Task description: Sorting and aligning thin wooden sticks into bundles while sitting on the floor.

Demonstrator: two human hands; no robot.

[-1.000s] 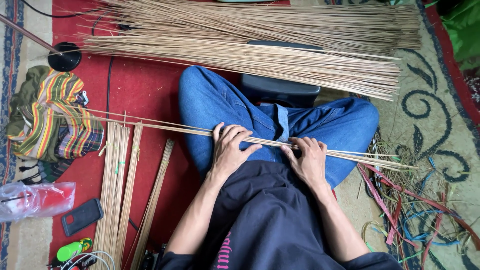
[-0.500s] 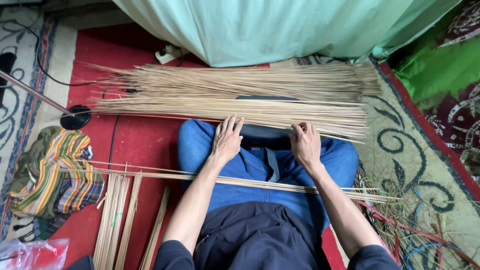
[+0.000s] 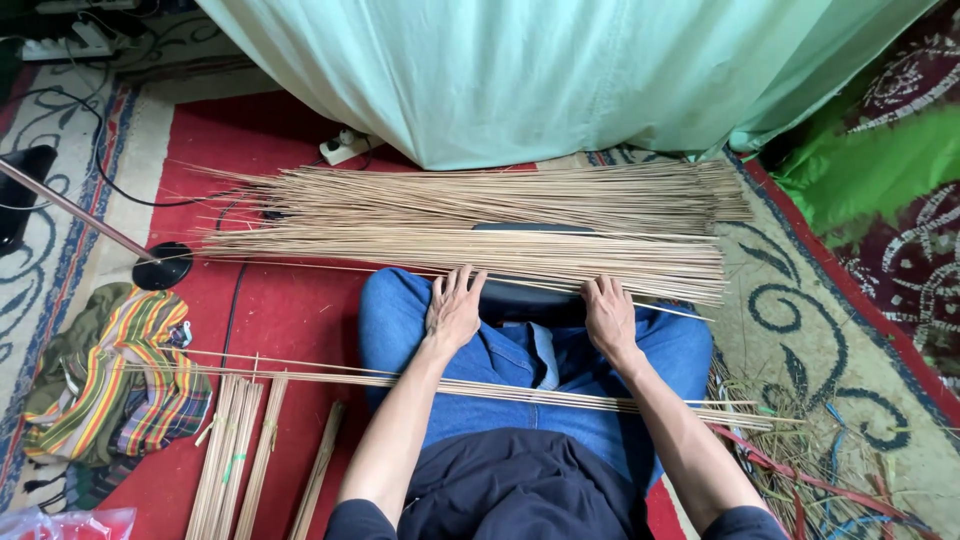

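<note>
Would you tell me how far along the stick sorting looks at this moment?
Done: a thin bundle of sticks lies across the lap. In hand: left hand and right hand rest open at the near edge of the large stick pile. Left: most sticks sit in that pile.

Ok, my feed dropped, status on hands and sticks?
Left hand and right hand open, flat at the near edge of the big stick pile. Thin stick bundle across the lap, untouched. Nothing blocking.
</note>
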